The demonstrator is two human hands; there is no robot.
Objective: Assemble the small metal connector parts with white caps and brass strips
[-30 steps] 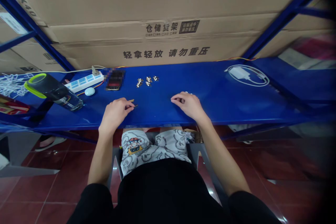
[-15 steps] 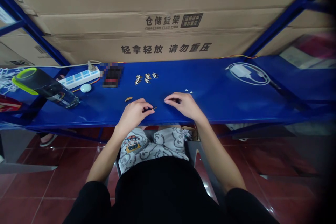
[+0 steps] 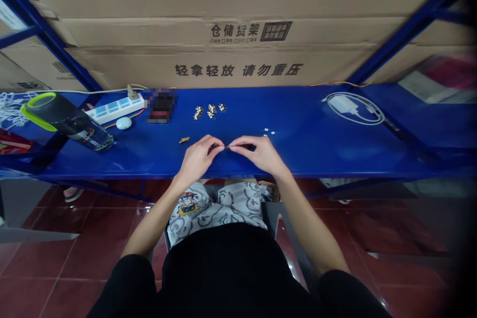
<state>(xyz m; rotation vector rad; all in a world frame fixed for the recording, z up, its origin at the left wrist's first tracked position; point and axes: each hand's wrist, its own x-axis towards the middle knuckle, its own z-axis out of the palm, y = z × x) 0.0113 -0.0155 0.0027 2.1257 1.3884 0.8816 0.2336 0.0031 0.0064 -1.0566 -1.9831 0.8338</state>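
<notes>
My left hand (image 3: 199, 155) and my right hand (image 3: 259, 154) meet above the blue steel shelf, with their fingertips pinching a thin dark part (image 3: 226, 147) from either side. That part is tiny, and its exact kind cannot be told. A small tan piece (image 3: 184, 140) lies on the shelf just beyond my left hand. Farther back sits a cluster of small white-and-metal components (image 3: 209, 112). Several tiny white bits (image 3: 268, 133) lie just beyond my right hand.
The shelf (image 3: 316, 156) has a front edge just past my wrists. Along its back stand a power strip (image 3: 116, 108), a white oval object (image 3: 123, 123), a pixelated phone (image 3: 161, 105) and a water bottle (image 3: 67, 121). A white charger with cable (image 3: 346, 107) lies right. Cardboard boxes (image 3: 238, 54) fill the back.
My hands have drawn together, my right hand moving left to reach the thin part held by my left. The tan piece and the component cluster stay where they were.
</notes>
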